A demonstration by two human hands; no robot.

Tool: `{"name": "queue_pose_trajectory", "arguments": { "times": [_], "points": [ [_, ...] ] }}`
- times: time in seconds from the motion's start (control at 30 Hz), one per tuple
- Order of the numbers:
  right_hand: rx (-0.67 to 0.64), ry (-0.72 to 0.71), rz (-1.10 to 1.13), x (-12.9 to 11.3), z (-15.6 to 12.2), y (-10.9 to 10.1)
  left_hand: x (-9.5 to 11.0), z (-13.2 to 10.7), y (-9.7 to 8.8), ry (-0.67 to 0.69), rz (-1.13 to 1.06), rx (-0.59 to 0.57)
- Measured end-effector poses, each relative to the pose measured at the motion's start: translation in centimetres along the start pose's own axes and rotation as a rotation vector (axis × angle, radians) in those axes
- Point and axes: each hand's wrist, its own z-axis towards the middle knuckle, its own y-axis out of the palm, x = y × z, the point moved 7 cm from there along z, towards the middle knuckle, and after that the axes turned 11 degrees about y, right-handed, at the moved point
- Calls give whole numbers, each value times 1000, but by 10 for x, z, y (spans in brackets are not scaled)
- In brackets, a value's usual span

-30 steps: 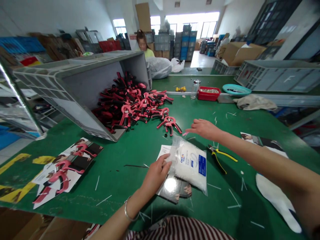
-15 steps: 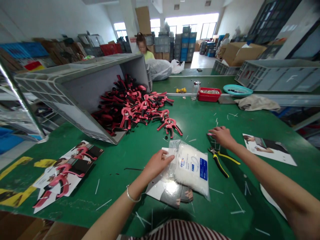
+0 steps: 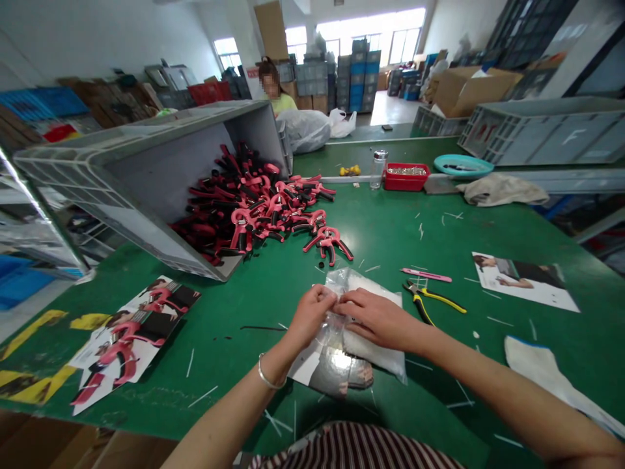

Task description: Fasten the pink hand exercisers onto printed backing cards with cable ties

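Observation:
A clear plastic bag of white cable ties lies in front of me on a few printed cards. My left hand is closed, pinching the bag's loose left end between thumb and fingers. Beside it my right hand grips the same end, its fingertips almost touching the left ones; it covers the bag's label. To the right lie a pink utility knife and cutting pliers with yellow-and-black handles.
A grey crate lies on its side, red-and-black spring clamps spilling out. Cards with clamps sit at left, another card and a white glove at right. Beyond are a glass jar, red tray and a person.
My right hand has left the pink utility knife on the table and moved left onto the bag. My left hand has gone from resting on the bag's end to pinching it.

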Motion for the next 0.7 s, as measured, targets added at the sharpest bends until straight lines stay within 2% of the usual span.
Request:
{"name": "queue_pose_trajectory", "arguments": {
  "times": [0.17, 0.4, 0.53, 0.7],
  "points": [
    [-43, -21, -169, 1, 4, 8, 16, 0, -1, 100, 278, -5],
    [90, 80, -140, 27, 10, 6, 33, -6, 4, 234, 599, -104],
    [7, 59, -186, 36, 20, 9, 36, -8, 5, 245, 657, -132],
    [-47, -60, -289, 30, 27, 6, 33, -7, 2, 219, 642, -124]
  ]
}}
